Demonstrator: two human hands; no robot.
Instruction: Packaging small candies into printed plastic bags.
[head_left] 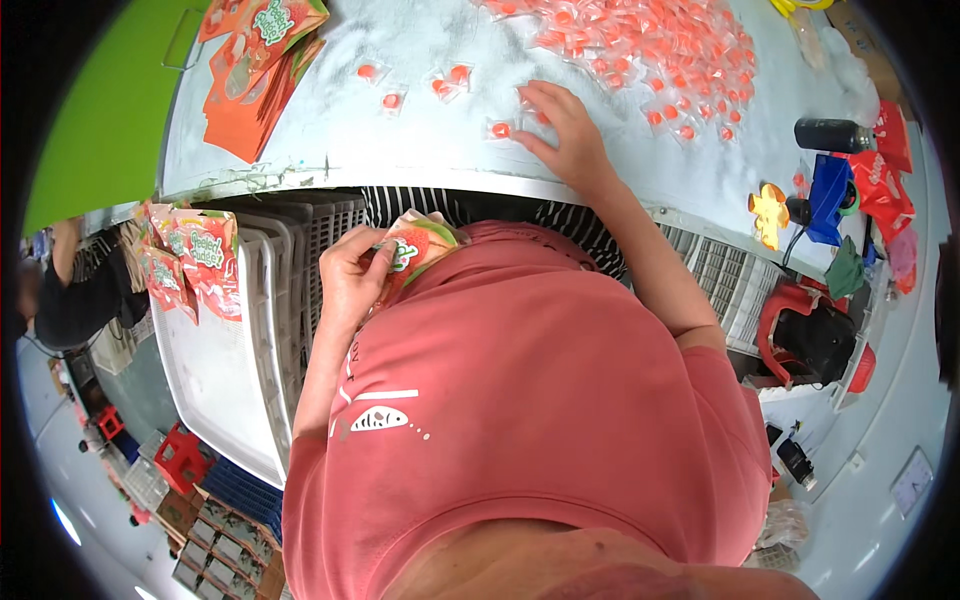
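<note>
My left hand (353, 275) is closed on a red and green candy pouch (425, 245), held close to my shirt below the table edge. Part of the pouch is hidden by my fingers and the shirt. Over the table, my right hand (568, 140) is spread, thumb and fingers apart. Beside its thumb tip lies a wrapped red candy (500, 130). Another wrapped candy (541, 117) is partly covered by its fingers. Several more loose wrapped candies (391, 101) are on the table farther left.
A large pile of wrapped candies (640, 50) covers the far right of the table (430, 150). Stacked flat pouches (255, 90) lie at the far left. Filled pouches (205, 260) sit on white plastic crates (215, 360). A dark bottle (833, 134) lies at right. Another person's arm (66, 250) shows at left.
</note>
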